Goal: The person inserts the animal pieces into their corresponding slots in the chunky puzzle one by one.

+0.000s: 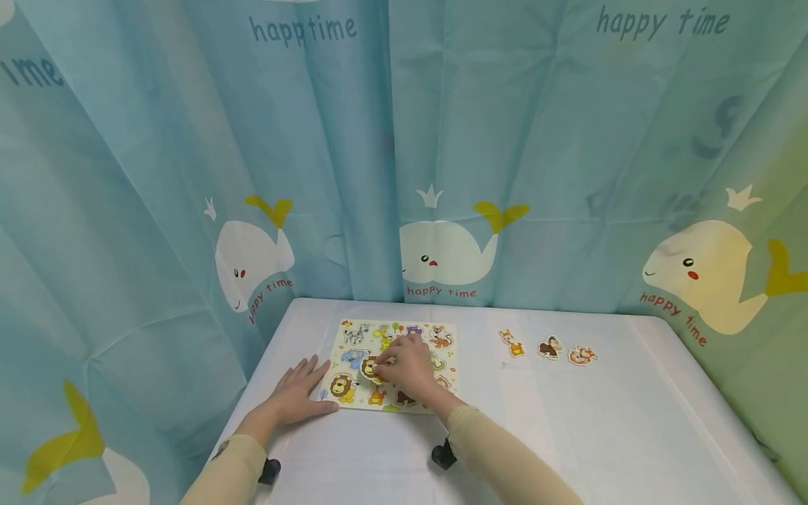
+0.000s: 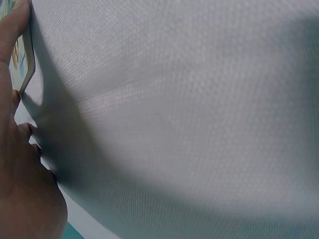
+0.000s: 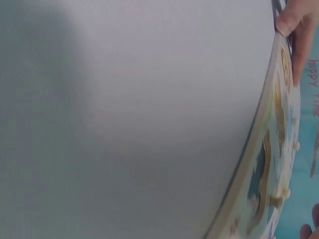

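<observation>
- The left hand (image 1: 293,393) lies with fingers spread, tips at the left edge of the puzzle board (image 1: 353,405), thumb at its near-left corner.
- The right hand (image 1: 410,368) reaches across the board, thumb and fingers pinching a lion piece (image 1: 368,368) above its left half.
- The board sits toward the worktop's (image 1: 631,421) far-left corner; three loose animal pieces (image 1: 550,348) lie right of it, near the far edge.
- The right wrist view shows upright knobs (image 3: 277,201), hard to make out from the head.
</observation>
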Available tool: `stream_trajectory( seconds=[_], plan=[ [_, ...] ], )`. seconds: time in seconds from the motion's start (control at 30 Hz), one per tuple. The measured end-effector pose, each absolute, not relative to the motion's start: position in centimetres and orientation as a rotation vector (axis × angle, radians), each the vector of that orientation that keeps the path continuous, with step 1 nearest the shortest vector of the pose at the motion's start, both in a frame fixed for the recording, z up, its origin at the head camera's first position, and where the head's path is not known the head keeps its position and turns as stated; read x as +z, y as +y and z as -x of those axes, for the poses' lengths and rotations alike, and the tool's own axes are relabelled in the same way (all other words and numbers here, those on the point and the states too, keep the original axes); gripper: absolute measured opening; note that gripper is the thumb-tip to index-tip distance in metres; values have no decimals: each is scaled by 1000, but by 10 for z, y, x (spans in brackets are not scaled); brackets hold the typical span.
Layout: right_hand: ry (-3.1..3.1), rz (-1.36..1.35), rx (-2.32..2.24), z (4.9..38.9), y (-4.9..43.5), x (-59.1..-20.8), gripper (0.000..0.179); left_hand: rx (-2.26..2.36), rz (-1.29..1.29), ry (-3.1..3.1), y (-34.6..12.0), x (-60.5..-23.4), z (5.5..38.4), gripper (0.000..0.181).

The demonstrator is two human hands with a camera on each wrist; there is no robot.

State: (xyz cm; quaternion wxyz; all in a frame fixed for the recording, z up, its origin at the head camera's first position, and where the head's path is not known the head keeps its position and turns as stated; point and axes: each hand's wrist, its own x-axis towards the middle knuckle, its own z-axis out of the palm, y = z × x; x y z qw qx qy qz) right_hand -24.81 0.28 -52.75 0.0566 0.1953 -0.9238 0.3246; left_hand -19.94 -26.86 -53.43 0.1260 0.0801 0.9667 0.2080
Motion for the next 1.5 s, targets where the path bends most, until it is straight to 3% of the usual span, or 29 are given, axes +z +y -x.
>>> stream_trajectory(
  seconds=[1.5],
  plan=[
    [-2805,-605,775,231,-60,-551,10,604,-303,2813,-273,-535,201,103]
  ],
)
